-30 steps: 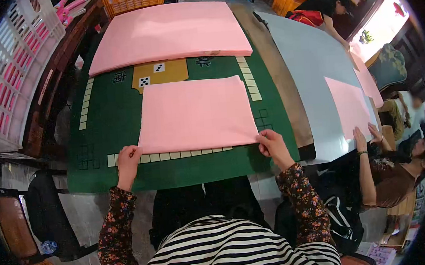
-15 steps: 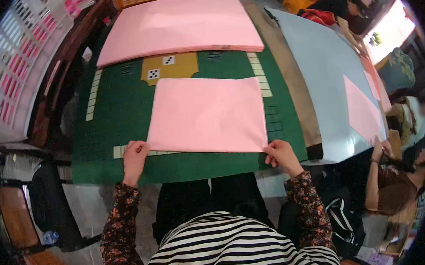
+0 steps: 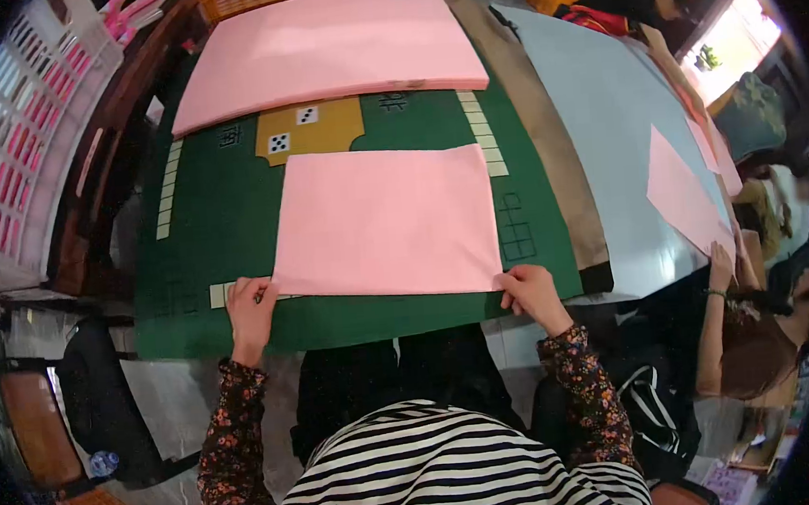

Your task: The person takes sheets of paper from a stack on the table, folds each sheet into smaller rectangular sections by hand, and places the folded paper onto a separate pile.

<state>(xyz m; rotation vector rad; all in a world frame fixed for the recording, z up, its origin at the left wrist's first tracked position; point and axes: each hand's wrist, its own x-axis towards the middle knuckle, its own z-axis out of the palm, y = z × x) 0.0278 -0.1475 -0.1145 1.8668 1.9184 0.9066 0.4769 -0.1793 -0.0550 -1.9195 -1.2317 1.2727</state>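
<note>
A folded-looking pink sheet [image 3: 384,221] lies on the green printed mat [image 3: 205,210] in front of me; whether it is paper or cloth I cannot tell. My left hand [image 3: 251,312] pinches its near left corner. At the near right corner, my right hand [image 3: 531,294] has thumb and fingers closed on the edge. Slight creases run in from that right corner. Behind the sheet, a thick stack of larger pink sheets [image 3: 334,46] covers the far part of the mat.
A brown strip [image 3: 547,149] borders the mat on the right. Beyond it is a pale blue table [image 3: 593,127] with more pink sheets [image 3: 683,191], where other people's hands [image 3: 722,263] work. A white crate [image 3: 21,138] stands at the left.
Both hands keep hold of the near corners, and the sheet looks a little flatter. The view has shifted slightly. At the right table, a person's hands and a pink sheet have moved.
</note>
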